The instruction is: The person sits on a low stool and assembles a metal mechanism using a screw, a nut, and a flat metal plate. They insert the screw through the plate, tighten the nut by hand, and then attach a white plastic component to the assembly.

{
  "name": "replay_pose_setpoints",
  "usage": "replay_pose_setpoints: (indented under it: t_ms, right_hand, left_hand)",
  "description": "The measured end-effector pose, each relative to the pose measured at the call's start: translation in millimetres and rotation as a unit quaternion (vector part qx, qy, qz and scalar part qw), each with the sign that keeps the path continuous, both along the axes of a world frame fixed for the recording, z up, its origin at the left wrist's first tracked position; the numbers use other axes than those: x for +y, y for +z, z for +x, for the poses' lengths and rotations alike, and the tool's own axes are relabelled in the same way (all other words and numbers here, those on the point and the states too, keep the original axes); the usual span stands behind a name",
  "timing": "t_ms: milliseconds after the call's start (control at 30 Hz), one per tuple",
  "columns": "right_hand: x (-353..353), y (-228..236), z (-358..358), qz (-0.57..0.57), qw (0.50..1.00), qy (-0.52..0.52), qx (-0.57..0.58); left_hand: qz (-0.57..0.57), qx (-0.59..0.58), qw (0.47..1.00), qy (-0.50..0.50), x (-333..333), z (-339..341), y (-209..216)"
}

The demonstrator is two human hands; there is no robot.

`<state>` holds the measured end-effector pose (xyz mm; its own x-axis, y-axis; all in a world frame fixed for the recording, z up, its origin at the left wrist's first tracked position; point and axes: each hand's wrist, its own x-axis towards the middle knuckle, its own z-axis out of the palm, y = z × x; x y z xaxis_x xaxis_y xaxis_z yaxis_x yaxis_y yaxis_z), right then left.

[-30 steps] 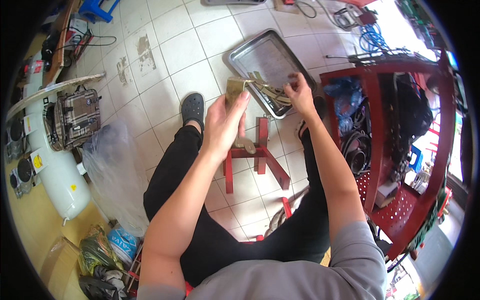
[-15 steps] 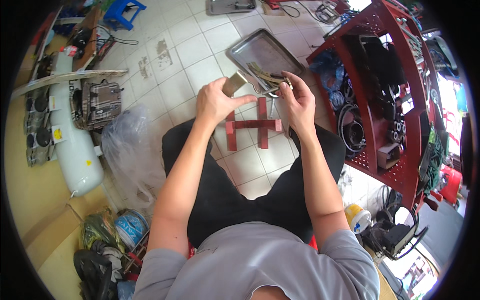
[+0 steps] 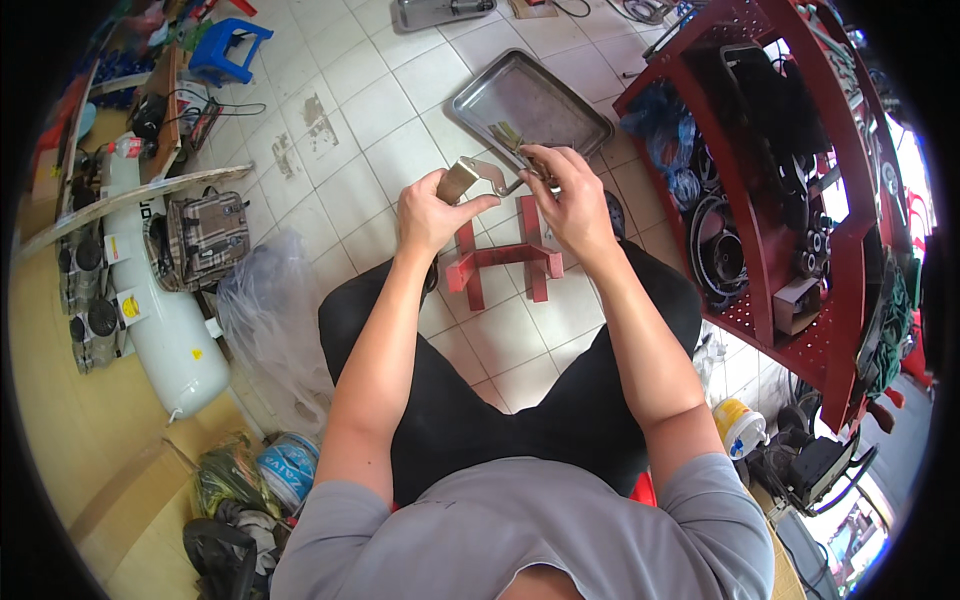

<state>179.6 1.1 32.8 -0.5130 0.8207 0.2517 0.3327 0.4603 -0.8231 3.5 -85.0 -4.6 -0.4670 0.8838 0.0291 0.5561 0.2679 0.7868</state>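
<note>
My left hand (image 3: 430, 212) is closed round a brass-coloured metal bracket (image 3: 459, 180), thumb stretched toward the right. A flat plate with holes (image 3: 490, 176) extends from the bracket toward my other hand. My right hand (image 3: 570, 196) is closed, fingertips pinching a small metal part with narrow brass-coloured strips (image 3: 508, 135) beside it; my fingers partly hide it. I cannot tell whether the strips are held or joined to the plate. Below both hands a red metal stand (image 3: 505, 257) rests on the tiled floor between my legs.
Beyond my hands lies a metal tray (image 3: 480, 98). A red perforated tool rack (image 3: 755, 335) stands at right, holding belts and parts. To the left are a white gas cylinder (image 3: 165, 335), a plaid bag (image 3: 207, 240) and clear plastic sheeting (image 3: 275, 310). A blue stool (image 3: 232, 50) is farther off.
My right hand has moved inward and turned, its fingers now curling over the metal part. My left hand keeps its grip on the bracket. The whole view has shifted slightly.
</note>
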Motion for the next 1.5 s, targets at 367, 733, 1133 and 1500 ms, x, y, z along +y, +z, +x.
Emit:
replay_pose_setpoints:
  t_ms: [367, 733, 1133, 1500]
  right_hand:
    - [-5, -8, -8, 0.009, 1.0, -0.007, 0.027]
    - [-4, -11, -1, -0.015, 0.999, -0.038, -0.005]
    - [5, -12, 13, -0.052, 0.997, 0.015, -0.051]
    - [17, -5, 22, -0.137, 0.985, 0.055, -0.093]
  left_hand:
    - [-0.062, 0.004, 0.998, -0.006, 0, -2, 1]
    - [-0.079, 0.02, 0.997, 0.008, -1, 5, 6]
    - [-0.066, 0.061, 0.996, 0.013, -2, -2, -6]
    - [-0.059, 0.093, 0.994, -0.005, -5, -1, -3]
